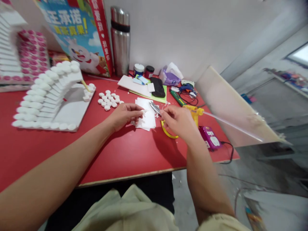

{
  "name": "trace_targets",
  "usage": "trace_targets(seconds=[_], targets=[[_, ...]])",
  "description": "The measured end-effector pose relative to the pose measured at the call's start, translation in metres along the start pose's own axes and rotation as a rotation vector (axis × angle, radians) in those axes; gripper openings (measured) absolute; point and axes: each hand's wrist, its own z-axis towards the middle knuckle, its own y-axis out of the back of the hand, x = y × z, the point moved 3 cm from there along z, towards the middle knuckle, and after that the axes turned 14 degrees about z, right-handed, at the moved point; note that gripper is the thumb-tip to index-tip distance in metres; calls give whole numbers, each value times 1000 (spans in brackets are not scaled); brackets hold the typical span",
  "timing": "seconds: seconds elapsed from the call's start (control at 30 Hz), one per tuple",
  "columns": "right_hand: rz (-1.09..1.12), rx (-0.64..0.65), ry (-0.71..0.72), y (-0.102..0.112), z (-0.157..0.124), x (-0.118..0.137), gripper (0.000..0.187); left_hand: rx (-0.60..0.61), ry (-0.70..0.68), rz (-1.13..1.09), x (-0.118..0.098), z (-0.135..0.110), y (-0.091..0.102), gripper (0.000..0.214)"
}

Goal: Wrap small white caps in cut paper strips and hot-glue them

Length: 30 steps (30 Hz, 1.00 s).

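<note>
L hand (125, 116) fingers pinched a white piece (143, 112) steady over the worktop (134, 150), edge toward scissors (154, 108); R hand (179, 121) fingers wrapped their handles.

1. Bright, even daylight fills the scene; the window (299, 54) at the upper right is washed out to near white
2. Shadows are soft: one lies on the red table (115, 154) under the right hand (179, 120) and forearm, and a fainter one lies beneath the left hand (125, 115)
3. The steel flask (120, 41) shows pale vertical glare, and the scissors (155, 108) carry a small glint
4. The white piece (143, 112) in the left fingers almost merges with the white sheets (147, 122) below
5. Wide-lens distortion bends the table edge and stretches the near forearms; the right side, with the leaning board (231, 102), is smeared by blur, while the centre is sharp
</note>
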Motion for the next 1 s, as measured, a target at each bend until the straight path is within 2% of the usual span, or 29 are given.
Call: trace_targets(seconds=[0.1,0.2,0.3,0.47,0.67,0.77,0.83,0.9,1.0], targets=[[-292,-93,-25,25,-35,-10,30,-13,-14,10,2,2,1,38],[-464,-339,-4,48,-65,-37,27,-11,-24,19,4,3,1,40],[-547,-475,-2,61,-76,-69,30,-3,-35,41,4,2,-1,44],[-572,-439,-139,62,-57,-99,42,38,-26,95,4,0,-2,43],[-615,-375,-285,62,-32,-105,32,126,-32,58,5,-1,-3,40],[-546,-340,-343,63,-24,-109,24,84,-11,0,2,-2,-2,40],[-390,-327,-379,62,-20,-116,24,62,-26,-25,-2,-2,-1,39],[-204,-376,-406,62,-17,-125,27,60,-41,-44,-5,-1,-1,39],[17,-542,-435,61,-17,-136,28,72,-47,-58,-5,0,0,37]])
